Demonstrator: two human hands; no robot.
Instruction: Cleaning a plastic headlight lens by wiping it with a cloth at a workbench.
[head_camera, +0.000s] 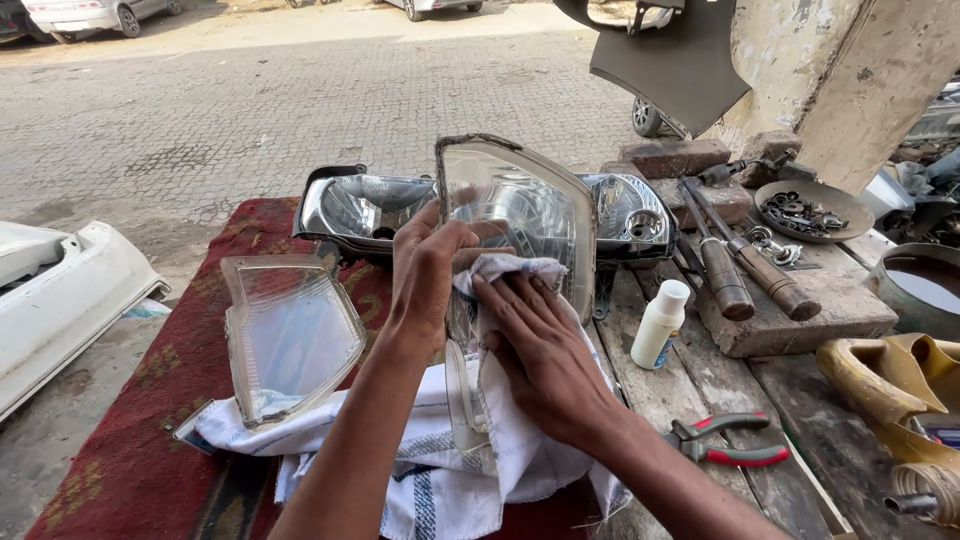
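Observation:
My left hand grips a clear plastic headlight lens cover, holding it upright by its left edge. My right hand presses a white cloth with blue stripes flat against the lower part of that lens. A second clear lens cover lies on the cloth to the left. Behind them two chrome headlight housings rest on a red patterned mat.
A small white bottle, red-handled pliers, two wooden-handled tools, bricks and a dish of bolts sit on the wooden bench at right. A white car body panel lies at left. Paved street beyond.

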